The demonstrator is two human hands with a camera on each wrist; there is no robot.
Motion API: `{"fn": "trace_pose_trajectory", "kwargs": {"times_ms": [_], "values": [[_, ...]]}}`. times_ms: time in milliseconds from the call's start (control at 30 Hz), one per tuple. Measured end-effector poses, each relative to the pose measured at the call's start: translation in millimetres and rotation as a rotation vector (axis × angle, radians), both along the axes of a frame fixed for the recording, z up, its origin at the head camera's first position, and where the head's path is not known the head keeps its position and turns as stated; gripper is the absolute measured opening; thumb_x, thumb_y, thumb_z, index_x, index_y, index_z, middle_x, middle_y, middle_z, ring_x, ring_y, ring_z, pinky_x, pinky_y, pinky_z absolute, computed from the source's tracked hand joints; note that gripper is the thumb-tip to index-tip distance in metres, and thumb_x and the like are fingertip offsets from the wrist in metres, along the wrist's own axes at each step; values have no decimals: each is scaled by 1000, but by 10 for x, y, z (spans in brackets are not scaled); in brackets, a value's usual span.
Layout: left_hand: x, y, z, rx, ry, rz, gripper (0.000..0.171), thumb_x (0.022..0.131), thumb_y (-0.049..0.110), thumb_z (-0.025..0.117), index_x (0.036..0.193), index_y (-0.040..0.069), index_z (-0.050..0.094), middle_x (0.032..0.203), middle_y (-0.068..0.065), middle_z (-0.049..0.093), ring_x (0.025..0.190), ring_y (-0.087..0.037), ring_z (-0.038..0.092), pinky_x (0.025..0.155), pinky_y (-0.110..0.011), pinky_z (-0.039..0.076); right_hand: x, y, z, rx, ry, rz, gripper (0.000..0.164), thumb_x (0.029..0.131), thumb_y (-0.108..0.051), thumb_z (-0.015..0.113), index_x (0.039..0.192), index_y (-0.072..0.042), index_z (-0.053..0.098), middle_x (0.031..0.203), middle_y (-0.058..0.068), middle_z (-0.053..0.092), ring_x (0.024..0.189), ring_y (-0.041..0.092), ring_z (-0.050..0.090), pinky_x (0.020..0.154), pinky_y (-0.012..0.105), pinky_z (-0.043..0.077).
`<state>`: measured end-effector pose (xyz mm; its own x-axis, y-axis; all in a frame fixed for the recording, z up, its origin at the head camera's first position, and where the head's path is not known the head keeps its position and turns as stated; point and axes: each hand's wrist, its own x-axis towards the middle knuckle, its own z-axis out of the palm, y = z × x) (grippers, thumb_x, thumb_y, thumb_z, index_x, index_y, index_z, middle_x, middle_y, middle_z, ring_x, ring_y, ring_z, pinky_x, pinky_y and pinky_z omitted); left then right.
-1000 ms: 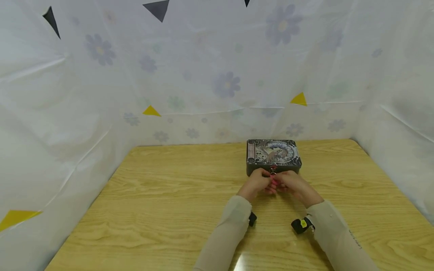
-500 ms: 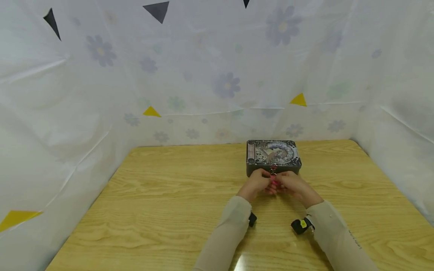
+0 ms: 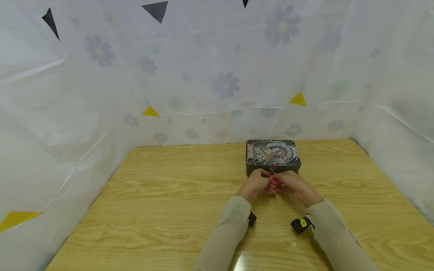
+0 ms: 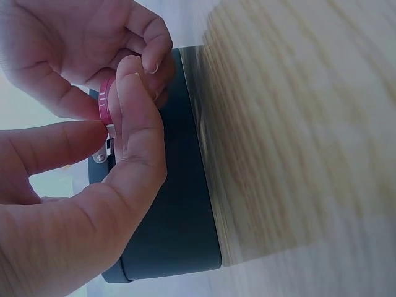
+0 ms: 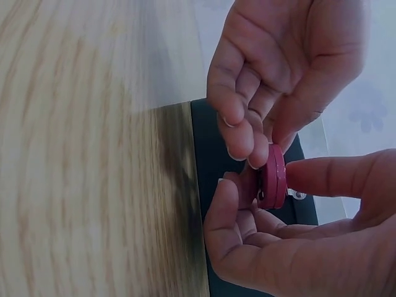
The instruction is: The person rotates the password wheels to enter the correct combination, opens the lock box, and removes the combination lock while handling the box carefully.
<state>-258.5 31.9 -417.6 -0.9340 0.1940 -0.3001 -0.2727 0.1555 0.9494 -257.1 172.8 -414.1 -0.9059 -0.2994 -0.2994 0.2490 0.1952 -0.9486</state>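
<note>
Head: one box (image 3: 272,152) near the table's (image 3: 169,210) back edge, widest room leftward; left hand (image 3: 255,183) and right hand (image 3: 294,184) pinch one pink lock (image 3: 274,181) at the box's front. Left wrist: one latch (image 4: 99,154) beside it. Right wrist: two thumbs (image 5: 328,177) touch it.

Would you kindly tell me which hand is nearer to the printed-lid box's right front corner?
Right: the right hand is just in front of that corner, a little to its left; the left hand is farther left, by the left front corner of the box.

Left fingers (image 4: 141,124), right fingers (image 5: 226,244) curled
</note>
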Motion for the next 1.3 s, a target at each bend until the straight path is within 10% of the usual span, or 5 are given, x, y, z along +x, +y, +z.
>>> {"fn": "trace_pose_trajectory", "kwargs": {"times_ms": [833,1300], "values": [[3,-9,11,-11,-11,-7,12,96,-1,53,108,-1,55,78,-19,68,73,-34,70,64,-37,59,-9,1,-36,18,27,48,33,99,-5,39,115,19,53,82,1,62,72,8,61,71,24,55],[-4,-2,-2,-16,-13,-13,17,95,-5,50,110,-8,56,79,-21,68,75,-34,70,66,-37,59,-15,-2,-9,-24,-19,13,21,97,-10,48,91,-1,66,76,-1,61,70,10,59,67,25,52]]}}
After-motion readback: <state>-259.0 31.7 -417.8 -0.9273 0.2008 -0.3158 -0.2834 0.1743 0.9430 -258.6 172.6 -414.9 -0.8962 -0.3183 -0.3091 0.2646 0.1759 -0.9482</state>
